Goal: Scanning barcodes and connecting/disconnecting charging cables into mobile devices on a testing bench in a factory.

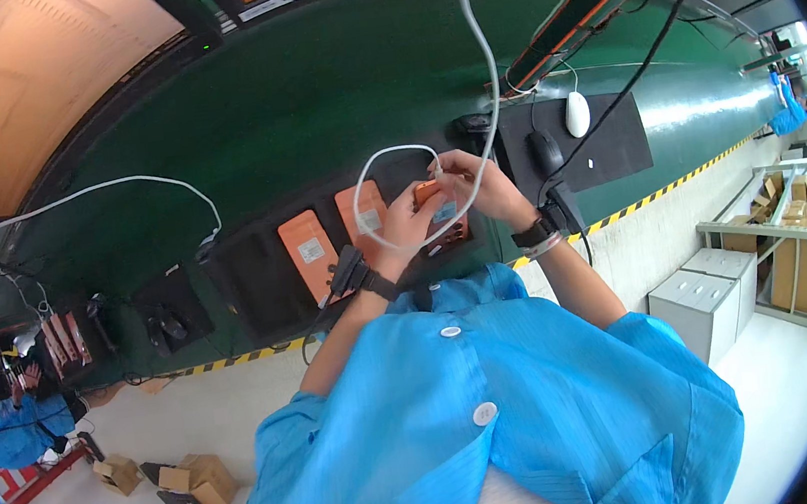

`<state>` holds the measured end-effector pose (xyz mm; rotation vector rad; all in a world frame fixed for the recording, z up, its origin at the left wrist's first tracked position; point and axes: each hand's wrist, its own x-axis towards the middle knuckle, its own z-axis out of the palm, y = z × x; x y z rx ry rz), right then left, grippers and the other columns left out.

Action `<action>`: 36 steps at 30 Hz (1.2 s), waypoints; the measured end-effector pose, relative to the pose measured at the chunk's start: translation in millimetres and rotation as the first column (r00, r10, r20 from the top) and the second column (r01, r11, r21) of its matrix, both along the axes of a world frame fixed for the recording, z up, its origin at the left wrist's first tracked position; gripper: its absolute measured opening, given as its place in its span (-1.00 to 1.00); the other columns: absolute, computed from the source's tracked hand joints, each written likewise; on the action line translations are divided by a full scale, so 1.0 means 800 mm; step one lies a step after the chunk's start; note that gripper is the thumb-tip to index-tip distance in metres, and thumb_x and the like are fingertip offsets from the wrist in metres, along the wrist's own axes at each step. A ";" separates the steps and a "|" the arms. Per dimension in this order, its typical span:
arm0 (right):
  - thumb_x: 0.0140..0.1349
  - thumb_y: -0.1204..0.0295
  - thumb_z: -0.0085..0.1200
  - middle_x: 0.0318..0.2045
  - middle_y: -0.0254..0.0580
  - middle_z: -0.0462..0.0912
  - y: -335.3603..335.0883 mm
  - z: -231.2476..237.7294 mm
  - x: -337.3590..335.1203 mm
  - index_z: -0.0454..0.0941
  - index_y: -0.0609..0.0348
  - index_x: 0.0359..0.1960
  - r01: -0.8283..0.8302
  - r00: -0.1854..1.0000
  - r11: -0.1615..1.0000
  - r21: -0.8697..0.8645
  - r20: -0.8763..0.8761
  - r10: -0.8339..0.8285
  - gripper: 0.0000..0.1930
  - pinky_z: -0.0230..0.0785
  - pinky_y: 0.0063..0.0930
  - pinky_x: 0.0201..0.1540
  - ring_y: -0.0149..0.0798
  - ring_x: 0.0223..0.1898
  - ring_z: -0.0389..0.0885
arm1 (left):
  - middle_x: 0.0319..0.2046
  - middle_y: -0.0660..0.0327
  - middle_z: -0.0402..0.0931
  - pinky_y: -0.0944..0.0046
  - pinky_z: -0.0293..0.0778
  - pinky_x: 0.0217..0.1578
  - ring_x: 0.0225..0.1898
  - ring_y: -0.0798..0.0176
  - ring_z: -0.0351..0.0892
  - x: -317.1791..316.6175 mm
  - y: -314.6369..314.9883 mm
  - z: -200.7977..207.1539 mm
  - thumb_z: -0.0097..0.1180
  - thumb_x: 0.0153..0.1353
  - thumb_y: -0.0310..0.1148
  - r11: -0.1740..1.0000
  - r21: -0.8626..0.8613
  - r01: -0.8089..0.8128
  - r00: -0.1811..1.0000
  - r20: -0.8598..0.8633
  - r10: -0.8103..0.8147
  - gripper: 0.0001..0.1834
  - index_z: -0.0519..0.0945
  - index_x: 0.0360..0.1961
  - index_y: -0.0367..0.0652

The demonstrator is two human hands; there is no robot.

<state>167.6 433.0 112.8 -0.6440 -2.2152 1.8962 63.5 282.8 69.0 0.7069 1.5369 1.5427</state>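
Over the black mat [261, 284], my left hand [404, 222] is closed around an orange phone [427, 191], which its fingers partly cover. My right hand [482, 185] is pressed up against the phone's far end, fingers pinched around the plug of a white cable [392, 151]. Whether the plug sits inside the phone I cannot tell. Left of my hands lie two flat orange phones with pale labels, one nearer [309, 255] and one farther [359, 207]. Under my hands another orange piece with dark spots [452, 234] shows in part.
The white cable loops across my wrists. Right of me, a white mouse [577, 115] and a black mouse [544, 150] rest on a dark mat [613, 151]. Striped tape [663, 192] marks the bench edge. Monitors [52, 94] stand behind. A person in blue [27, 429] works at far left.
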 end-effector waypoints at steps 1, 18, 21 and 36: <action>0.29 0.56 0.11 -0.26 -0.24 0.66 0.001 -0.011 -0.006 0.52 0.31 0.06 0.013 1.000 0.999 0.029 0.027 -0.014 -0.70 0.51 -0.51 -0.12 -0.44 -0.21 0.61 | -0.16 0.19 0.62 0.32 0.50 -0.06 -0.10 0.35 0.59 -0.008 0.001 -0.004 0.21 0.31 -0.31 0.998 -0.054 0.027 0.999 -0.025 -0.028 -0.67 0.54 0.01 -0.29; 0.24 0.36 0.21 0.10 0.09 0.48 -0.275 -0.086 -0.318 0.37 0.29 0.23 -0.289 0.938 0.885 0.365 -0.075 0.337 -0.45 0.38 -0.17 0.17 0.08 0.17 0.44 | -0.22 0.13 0.62 0.30 0.48 -0.08 -0.17 0.27 0.62 -0.195 -0.422 -0.052 0.08 0.34 -0.38 0.460 -0.297 -0.836 0.546 -0.527 0.651 -0.80 0.56 -0.09 -0.25; 0.35 0.40 0.08 -0.03 0.05 0.59 -0.316 -0.098 -0.389 0.42 0.28 0.16 -0.369 0.884 0.846 0.385 -0.134 0.447 -0.61 0.46 -0.22 0.06 0.03 0.08 0.54 | -0.15 0.01 0.61 0.19 0.45 0.03 -0.03 0.13 0.60 -0.211 -0.426 -0.093 0.11 0.29 -0.34 0.481 -0.412 -0.774 0.631 -0.435 0.643 -0.66 0.52 0.02 -0.32; 0.28 0.37 0.12 -0.22 -0.17 0.48 -0.181 -0.037 -0.187 0.44 -0.12 0.21 -0.433 0.900 0.573 0.696 0.303 0.312 -0.56 0.54 -0.17 -0.40 0.00 -0.36 0.63 | -0.43 0.20 0.57 0.32 0.41 -0.54 -0.52 0.36 0.53 -0.184 -0.397 0.009 0.16 0.19 -0.33 0.601 -0.463 -0.652 0.746 -0.249 0.617 -0.65 0.52 -0.06 -0.33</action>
